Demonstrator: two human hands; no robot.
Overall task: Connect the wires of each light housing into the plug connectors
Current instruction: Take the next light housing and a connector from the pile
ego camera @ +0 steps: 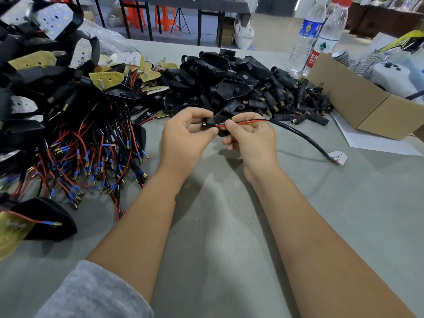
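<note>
Pinching a small black plug connector [209,122] between thumb and curled fingers, the left hand [185,136] holds it up over the grey table [218,226], just in front of the body. The right hand [250,138] meets it from the other side: its thumb and forefinger are pressed together on a thin red wire [243,122] right beside the connector, so the wire's end sits at the connector's mouth, between the two sets of fingertips. Whether the wire tip is already inside the connector is hard to tell, since the fingers cover the joint. A dark piece, probably the light housing [223,132], shows beneath the right fingers and partly behind them.

From the right hand the red wire runs rightward and joins a thick black cable [300,135], which curves down across the table to a small white LED board [338,157] lying flat, well apart from both hands.

To the left lies a heap of finished housings with red and black leads [91,157] tipped in blue sleeves and brass ends. Behind the hands sits a pile of loose black housings and connectors [247,88]. A cardboard box [358,104] stands at the right, with two plastic water bottles [319,35] upright beyond it. A grey sleeve [91,292] covers the left forearm near the bottom edge.
</note>
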